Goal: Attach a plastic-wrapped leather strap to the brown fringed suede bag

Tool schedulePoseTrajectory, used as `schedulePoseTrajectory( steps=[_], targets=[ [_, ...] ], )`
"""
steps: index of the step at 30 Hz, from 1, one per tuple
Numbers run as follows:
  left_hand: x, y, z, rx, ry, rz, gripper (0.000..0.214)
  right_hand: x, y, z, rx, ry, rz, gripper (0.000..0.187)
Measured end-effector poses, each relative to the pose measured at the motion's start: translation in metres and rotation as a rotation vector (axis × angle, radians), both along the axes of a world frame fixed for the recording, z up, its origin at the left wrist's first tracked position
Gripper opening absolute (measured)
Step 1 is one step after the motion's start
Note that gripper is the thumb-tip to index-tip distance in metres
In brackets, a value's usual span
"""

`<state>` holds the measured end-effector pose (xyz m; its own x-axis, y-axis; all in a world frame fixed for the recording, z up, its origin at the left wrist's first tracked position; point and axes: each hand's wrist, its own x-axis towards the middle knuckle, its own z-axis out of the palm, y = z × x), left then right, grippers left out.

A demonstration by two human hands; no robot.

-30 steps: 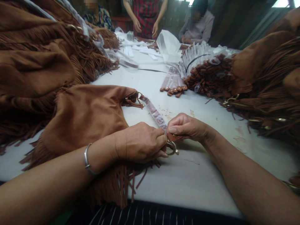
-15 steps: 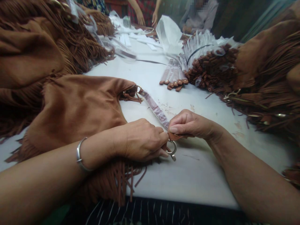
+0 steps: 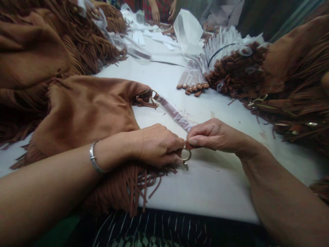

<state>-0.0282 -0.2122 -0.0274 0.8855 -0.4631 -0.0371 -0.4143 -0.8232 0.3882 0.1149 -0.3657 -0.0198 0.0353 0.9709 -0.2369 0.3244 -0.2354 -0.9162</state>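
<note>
A brown suede fringed bag (image 3: 87, 113) lies on the white table (image 3: 213, 185) in front of me. Its plastic-wrapped strap (image 3: 173, 113) runs from the bag's far ring to my hands. My left hand (image 3: 158, 145) rests on the bag's near corner and pinches a metal ring clasp (image 3: 186, 157) there. My right hand (image 3: 214, 135) pinches the brown tab at the strap's end, right against the ring. The two hands touch at the fingertips. A silver bangle (image 3: 94, 157) sits on my left wrist.
Heaps of brown fringed bags (image 3: 38, 44) fill the left side, and more of these bags (image 3: 295, 79) fill the right. A bundle of wrapped straps (image 3: 228, 65) and a few loose straps (image 3: 191, 82) lie mid-table. Plastic bags (image 3: 187, 31) and other people's hands (image 3: 155, 15) are at the far end.
My hands have shifted slightly up the table, keeping the strap end and ring pinched together. The ring now hangs lower between my fingers. The view has tilted down.
</note>
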Motion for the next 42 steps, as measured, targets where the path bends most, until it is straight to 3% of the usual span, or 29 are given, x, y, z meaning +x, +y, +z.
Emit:
schedulePoseTrajectory(
  steps=[7,16,25,31,37,39,42],
  targets=[
    [0.003,-0.001,-0.003,0.075,-0.003,0.044,0.022,0.0,0.0,-0.008,-0.002,-0.172,0.083,0.028],
    [0.001,-0.019,-0.006,0.261,-0.082,0.222,0.019,-0.003,-0.014,-0.014,0.172,-0.607,0.09,0.028],
    [-0.001,-0.024,-0.007,0.303,-0.118,0.217,0.018,-0.014,-0.024,-0.016,0.177,-0.815,0.106,0.033],
    [-0.002,-0.025,-0.006,0.31,-0.121,0.215,0.017,-0.027,-0.025,-0.009,0.105,-0.969,0.188,0.033],
    [-0.004,-0.022,-0.011,0.282,-0.168,0.205,0.019,-0.028,-0.007,0.015,-0.155,-0.961,0.353,0.023],
    [-0.004,-0.021,-0.012,0.267,-0.175,0.199,0.018,-0.026,-0.003,0.018,-0.214,-0.958,0.354,0.023],
    [-0.004,-0.018,-0.012,0.246,-0.167,0.194,0.017,-0.022,-0.006,0.016,-0.172,-0.998,0.316,0.024]
  ],
)
